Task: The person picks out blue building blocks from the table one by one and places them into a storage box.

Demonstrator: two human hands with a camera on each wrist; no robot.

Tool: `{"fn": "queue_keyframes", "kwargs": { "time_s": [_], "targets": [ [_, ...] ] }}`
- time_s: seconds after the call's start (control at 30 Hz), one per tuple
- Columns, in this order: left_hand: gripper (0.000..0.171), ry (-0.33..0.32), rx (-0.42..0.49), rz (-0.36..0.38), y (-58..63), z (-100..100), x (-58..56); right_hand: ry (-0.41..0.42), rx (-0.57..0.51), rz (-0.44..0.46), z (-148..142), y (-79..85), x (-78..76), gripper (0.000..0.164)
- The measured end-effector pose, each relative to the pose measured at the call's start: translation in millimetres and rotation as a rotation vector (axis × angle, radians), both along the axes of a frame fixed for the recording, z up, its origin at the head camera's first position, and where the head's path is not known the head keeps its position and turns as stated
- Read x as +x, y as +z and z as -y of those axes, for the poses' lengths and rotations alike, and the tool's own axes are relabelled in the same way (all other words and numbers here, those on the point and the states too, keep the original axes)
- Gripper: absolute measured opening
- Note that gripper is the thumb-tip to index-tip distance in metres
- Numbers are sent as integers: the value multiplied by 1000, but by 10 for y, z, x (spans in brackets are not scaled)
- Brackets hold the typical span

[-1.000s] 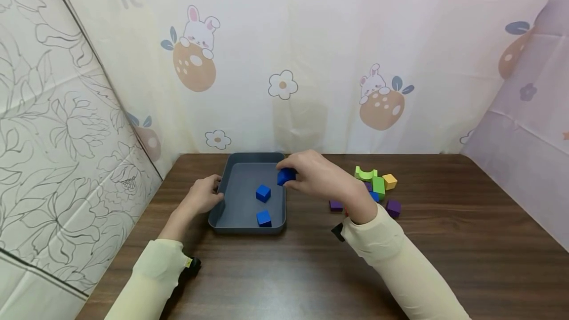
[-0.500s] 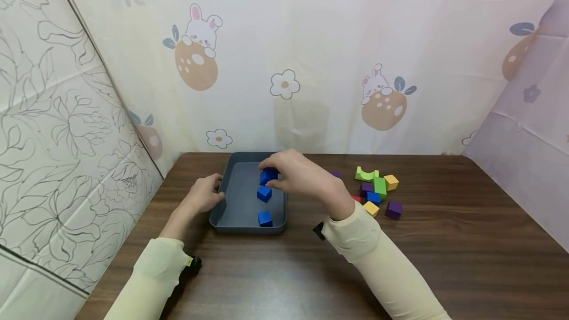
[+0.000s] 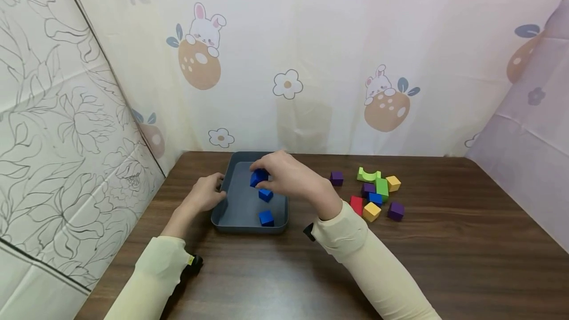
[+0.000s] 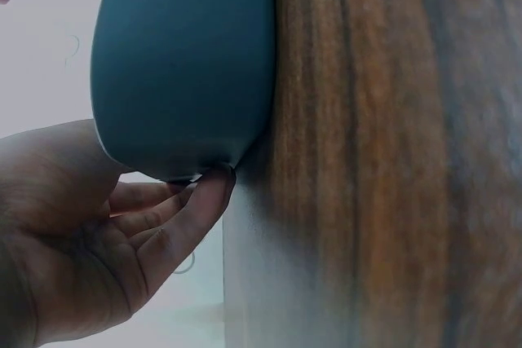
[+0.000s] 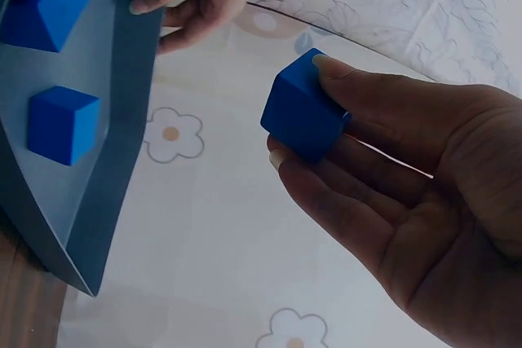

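Note:
My right hand (image 3: 286, 178) pinches a blue cube (image 3: 259, 178) between thumb and fingers, above the far half of a grey tray (image 3: 249, 229). Clear of the tray floor, the held cube (image 5: 306, 107) shows in the right wrist view. Two other blue blocks lie inside: a middle block (image 3: 265, 195) and a near block (image 3: 266, 219). My left hand (image 3: 205, 193) grips the tray's left wall, thumb over the rim. From the left wrist view, its fingers (image 4: 183, 230) press against the tray's outer side (image 4: 183, 63).
Right of the tray lies a loose group of blocks: a purple cube (image 3: 336, 178), a light green arch (image 3: 368, 175), a green block (image 3: 382, 187), a red block (image 3: 356, 205), a yellow cube (image 3: 371, 212) and several others. A patterned curtain (image 3: 311, 63) hangs behind the table.
My right hand has carried the blue cube leftward from the tray's right edge to over its interior. The left hand stays on the tray wall. More loose blocks have come into sight.

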State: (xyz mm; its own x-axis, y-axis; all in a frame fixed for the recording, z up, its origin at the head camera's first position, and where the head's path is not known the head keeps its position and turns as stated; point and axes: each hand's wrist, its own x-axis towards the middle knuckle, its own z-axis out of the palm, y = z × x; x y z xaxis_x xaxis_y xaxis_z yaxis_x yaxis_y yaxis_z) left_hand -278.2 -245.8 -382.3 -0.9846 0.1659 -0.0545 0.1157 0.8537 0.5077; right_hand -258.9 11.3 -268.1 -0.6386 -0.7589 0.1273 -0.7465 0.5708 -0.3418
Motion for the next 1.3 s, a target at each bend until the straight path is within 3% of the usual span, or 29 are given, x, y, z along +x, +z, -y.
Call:
{"fn": "queue_keyframes", "kwargs": {
  "time_s": [0.83, 1.3],
  "targets": [
    [50, 33, -4, 55, 20, 10, -12, 16, 73, -8, 233, -216, -48, 41],
    [51, 29, -3, 52, 7, 4, -36, 27, 38, 8, 191, -184, -60, 40]
  ]
}}
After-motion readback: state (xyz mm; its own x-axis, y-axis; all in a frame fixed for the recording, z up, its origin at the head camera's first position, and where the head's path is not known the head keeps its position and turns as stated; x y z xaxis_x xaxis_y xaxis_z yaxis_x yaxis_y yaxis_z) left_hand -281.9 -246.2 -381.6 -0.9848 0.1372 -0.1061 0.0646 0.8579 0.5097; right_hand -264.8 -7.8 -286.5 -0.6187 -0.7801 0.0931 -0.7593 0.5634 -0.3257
